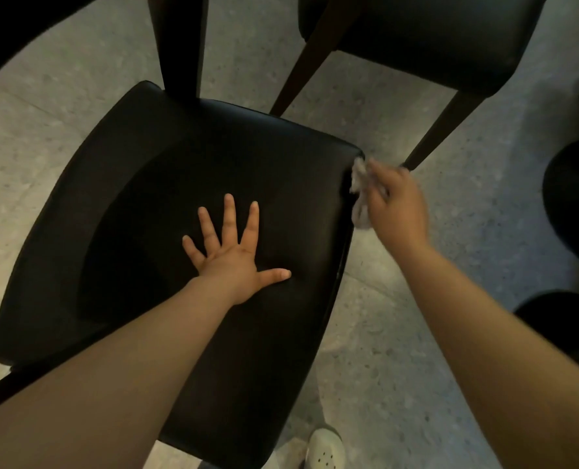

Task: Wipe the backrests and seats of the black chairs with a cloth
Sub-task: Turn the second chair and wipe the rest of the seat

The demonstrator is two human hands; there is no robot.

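Observation:
A black padded chair seat (pixel 152 184) fills the middle of the view below me. My left hand (pixel 234 252) lies flat on the seat with its fingers spread wide. My right hand (pixel 396 204) grips a crumpled pale cloth (pixel 359 194) at the seat's right far corner, where the cloth touches the edge. That hand is blurred. The chair's backrest is not clearly visible.
A second black chair (pixel 450 38) stands at the upper right on dark wooden legs (pixel 447 130). Another dark leg (pixel 179 45) rises at the top centre. Round black shapes (pixel 575 204) sit at the right edge. My white shoe (pixel 325 448) rests on the speckled grey floor (pixel 399 333).

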